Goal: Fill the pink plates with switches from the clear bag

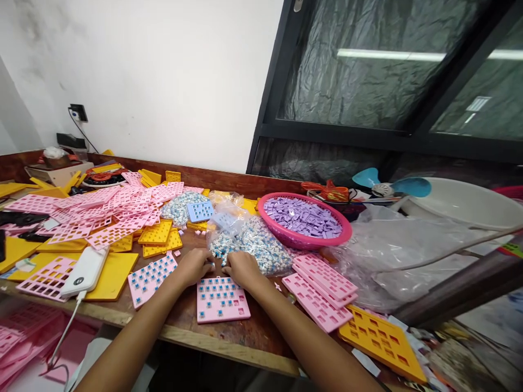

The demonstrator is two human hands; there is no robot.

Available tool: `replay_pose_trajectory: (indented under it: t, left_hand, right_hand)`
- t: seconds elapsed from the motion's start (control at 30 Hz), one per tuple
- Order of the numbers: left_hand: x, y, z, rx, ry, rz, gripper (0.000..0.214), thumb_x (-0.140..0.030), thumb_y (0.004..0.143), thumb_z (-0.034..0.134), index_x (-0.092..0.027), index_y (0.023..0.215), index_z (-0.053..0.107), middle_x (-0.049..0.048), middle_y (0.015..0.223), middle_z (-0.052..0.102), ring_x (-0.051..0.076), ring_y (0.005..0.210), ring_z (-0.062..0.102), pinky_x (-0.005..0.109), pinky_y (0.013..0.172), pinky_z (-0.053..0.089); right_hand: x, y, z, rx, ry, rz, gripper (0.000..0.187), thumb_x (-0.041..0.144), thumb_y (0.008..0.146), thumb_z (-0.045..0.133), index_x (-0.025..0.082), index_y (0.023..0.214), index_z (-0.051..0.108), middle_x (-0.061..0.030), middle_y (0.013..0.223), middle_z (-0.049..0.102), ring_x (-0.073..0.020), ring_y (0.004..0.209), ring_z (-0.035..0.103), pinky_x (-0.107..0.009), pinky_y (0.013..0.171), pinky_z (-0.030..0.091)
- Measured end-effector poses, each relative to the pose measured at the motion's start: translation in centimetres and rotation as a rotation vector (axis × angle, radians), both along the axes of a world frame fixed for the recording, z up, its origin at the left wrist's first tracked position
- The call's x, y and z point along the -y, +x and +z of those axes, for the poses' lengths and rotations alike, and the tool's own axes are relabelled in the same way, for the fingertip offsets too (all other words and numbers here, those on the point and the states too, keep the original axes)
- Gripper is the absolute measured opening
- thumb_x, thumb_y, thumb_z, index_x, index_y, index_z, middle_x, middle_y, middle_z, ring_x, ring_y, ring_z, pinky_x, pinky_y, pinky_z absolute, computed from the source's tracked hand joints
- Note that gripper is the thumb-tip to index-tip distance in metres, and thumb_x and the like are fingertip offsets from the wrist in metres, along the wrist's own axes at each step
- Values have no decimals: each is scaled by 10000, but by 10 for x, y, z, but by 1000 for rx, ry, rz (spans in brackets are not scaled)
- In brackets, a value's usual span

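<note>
A pink frame (222,300) filled with blue switches lies near the table's front edge. Just beyond its far edge my left hand (195,266) and my right hand (242,268) rest knuckles-up, fingers curled toward a pile of small blue-and-white switches (255,244) in clear plastic. Something small and pale shows at my left fingertips; I cannot name it. What my right fingers hold is hidden. A second pink frame with blue switches (150,279) lies left of my left hand.
A pink basket of purple caps (303,218) stands behind the pile. Stacked pink frames (319,291) and a yellow frame (381,342) lie right. Many pink and yellow frames (102,215) cover the left, with a white power bank (84,271). A white basin (461,204) sits far right.
</note>
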State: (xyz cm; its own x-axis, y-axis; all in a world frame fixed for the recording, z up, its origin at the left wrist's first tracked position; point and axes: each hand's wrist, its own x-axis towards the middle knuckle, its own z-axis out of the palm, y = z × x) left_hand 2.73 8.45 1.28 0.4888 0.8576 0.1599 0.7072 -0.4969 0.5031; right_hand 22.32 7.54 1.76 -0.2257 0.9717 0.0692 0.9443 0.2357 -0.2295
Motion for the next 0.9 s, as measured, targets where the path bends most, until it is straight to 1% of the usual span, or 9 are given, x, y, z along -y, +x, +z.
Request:
replay_pose_trajectory:
  t: [0.07,0.13,0.2,0.3,0.4,0.5,0.57,0.73,0.9]
  left_hand:
    - [21,3,8,48,-7,-18,166,-244,876,638,-207,996,746,38,922,762,193,813,687,266,719,481]
    - [47,12,12,127,9,-52,165,-288,885,673,-232,1024,742,25,984,764,186,836,682,269,739,483]
    - [70,26,9,165,65,-60,153,-280,889,694,-241,1029,741,28,1015,760,204,901,679,299,805,488]
    - [91,48,-5,25,153,-79,105,-225,890,699,-227,973,763,59,971,753,256,977,661,378,892,475]
    - [96,60,-20,-31,157,-66,113,-226,903,695,-229,979,779,72,983,736,259,990,648,390,890,477]
    - [96,60,-30,-8,167,-8,135,-240,944,644,-236,973,776,64,1014,710,242,965,636,363,826,480]
    - [97,58,-34,4,183,21,167,-229,970,602,-238,972,769,53,992,700,231,939,630,351,802,472]
    - [100,56,-39,34,187,35,152,-218,979,590,-225,959,741,32,931,706,226,916,620,354,810,463]
    - [101,61,-42,4,275,51,133,-191,971,598,-210,914,717,28,893,709,231,869,604,369,775,441]
  right_hand:
    - [0,3,6,-27,-15,32,74,238,789,755,164,796,749,-123,859,755,-272,881,699,-325,759,466]
    - [4,14,14,-67,-28,84,78,196,790,731,178,861,758,-74,857,759,-228,849,698,-292,750,471]
    - [12,31,21,-157,-36,150,153,160,807,693,189,942,759,-38,907,764,-186,848,693,-262,758,482]
    - [35,57,20,-473,-52,219,150,173,818,671,170,940,758,-44,931,758,-185,844,682,-275,764,506]
    - [59,72,7,-705,-99,206,165,300,801,742,166,897,752,-49,874,730,-188,774,656,-286,693,507]
    - [74,74,-11,-724,-90,197,202,359,805,779,176,887,756,-50,886,719,-184,782,644,-291,708,507]
    - [78,72,-18,-695,-84,207,194,350,843,760,189,950,771,-59,928,732,-192,825,657,-309,764,518]
    - [79,68,-18,-640,-97,303,176,317,931,690,234,1050,791,-71,1040,740,-217,975,670,-353,915,515]
    - [81,66,-15,-600,-99,344,173,246,956,661,257,1075,785,-54,1025,729,-197,969,667,-327,899,514]
